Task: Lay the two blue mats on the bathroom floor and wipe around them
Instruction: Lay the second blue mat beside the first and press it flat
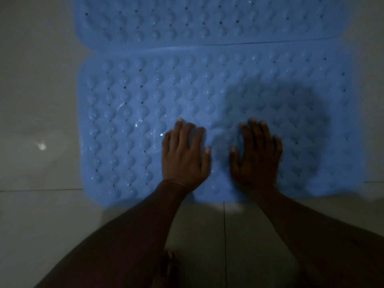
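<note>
Our left hand (185, 156) and right hand (256, 156) lie flat, empty, on near mat (124, 121); we judge it floppy, slick: lift by edge.

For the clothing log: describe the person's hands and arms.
Left hand and right hand are bare: no gloves, rings or watch show. Both forearms are bare, with no sleeve in view. Nails look short. Dim light hides finer detail.

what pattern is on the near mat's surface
Rows of raised round bumps with small holes on the near mat, head view.
</note>
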